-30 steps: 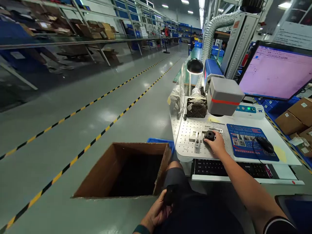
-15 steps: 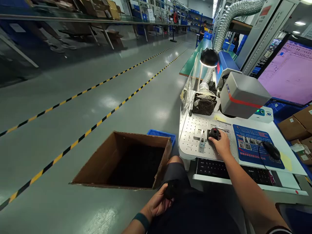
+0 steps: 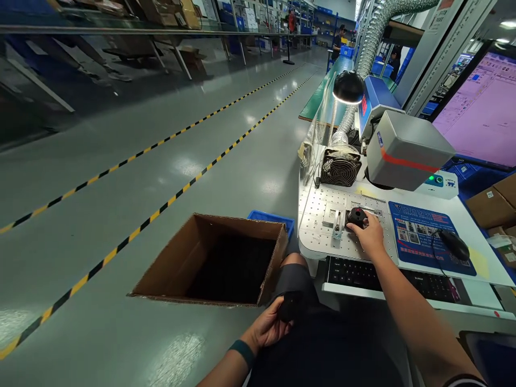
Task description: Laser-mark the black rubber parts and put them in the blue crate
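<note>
A round black part [image 3: 357, 216] with a hole in its top sits on the perforated metal plate [image 3: 316, 228], beside a small metal clamp [image 3: 337, 226]. My right hand [image 3: 371, 234] has its fingers wrapped around the right and near side of that part. Low in the view, over my lap, my left hand [image 3: 269, 327] grips a second dark part [image 3: 287, 308], whose shape blends into my dark clothes. To the left of my leg stands an open cardboard box [image 3: 165, 263] with a dark interior. The grey machine head [image 3: 409, 150] hangs beyond my right hand.
A lit black lamp [image 3: 349, 87] and a fan [image 3: 341, 169] stand at the plate's back. A blue mat [image 3: 419, 236] bears a mouse [image 3: 454, 245]; a keyboard [image 3: 355, 273] lies below the tabletop. A blue bin [image 3: 274, 217] is behind the box. A person [image 3: 337, 42] is far off.
The view has shifted slightly, so the bench and box appear a little further right. Both hands keep their grips, and the black part still sits beside the clamp.
</note>
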`<state>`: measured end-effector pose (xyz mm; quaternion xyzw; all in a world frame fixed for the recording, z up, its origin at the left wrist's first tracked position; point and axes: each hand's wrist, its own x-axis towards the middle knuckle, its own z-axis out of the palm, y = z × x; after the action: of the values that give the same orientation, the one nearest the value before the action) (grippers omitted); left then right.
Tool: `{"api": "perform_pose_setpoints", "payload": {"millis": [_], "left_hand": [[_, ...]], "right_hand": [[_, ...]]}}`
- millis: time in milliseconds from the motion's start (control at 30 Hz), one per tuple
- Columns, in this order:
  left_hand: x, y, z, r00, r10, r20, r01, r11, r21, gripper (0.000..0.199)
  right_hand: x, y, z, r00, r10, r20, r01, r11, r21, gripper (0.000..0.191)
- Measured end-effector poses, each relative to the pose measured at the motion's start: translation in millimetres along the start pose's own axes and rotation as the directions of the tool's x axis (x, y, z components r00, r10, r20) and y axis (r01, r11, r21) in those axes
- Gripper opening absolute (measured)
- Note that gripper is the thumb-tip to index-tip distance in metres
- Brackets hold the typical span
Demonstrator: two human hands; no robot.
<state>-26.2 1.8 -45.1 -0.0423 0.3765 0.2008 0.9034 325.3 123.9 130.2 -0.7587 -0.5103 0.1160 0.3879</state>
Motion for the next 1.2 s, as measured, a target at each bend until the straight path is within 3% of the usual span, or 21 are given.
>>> {"api": "perform_pose_setpoints", "payload": {"millis": [333,667,833,1067,1200], "left_hand": [[1,-1,-1.9,0.999,0.013,0.038,-0.013,1.000,-0.010,0.033],[-1,0,8.6,0.999,0.000,-0.044,0.001,1.000,0.017,0.033],[0,-1,3.5,0.995,0.038,-0.093,-0.033,0.998,0.048,0.026],[1,-1,-1.1,0.995,0.036,-0.092,-0.032,0.998,0.044,0.019],[3,1,-2.9,0.999,0.011,-0.051,-0.009,0.999,0.045,0.025]], "right_hand": [[-5,10,4,0.999,0.017,-0.049,-0.016,1.000,0.014,0.057],[-2,5,1,0.999,0.039,0.016,-0.037,0.997,-0.069,0.055],[-7,2,-3,0.998,0.057,0.017,-0.055,0.995,-0.083,0.064],[-8,7,4,1.000,0.012,0.018,-0.010,0.995,-0.100,0.051],[-6,4,4,0.999,0.022,0.043,-0.017,0.992,-0.128,0.049]]}}
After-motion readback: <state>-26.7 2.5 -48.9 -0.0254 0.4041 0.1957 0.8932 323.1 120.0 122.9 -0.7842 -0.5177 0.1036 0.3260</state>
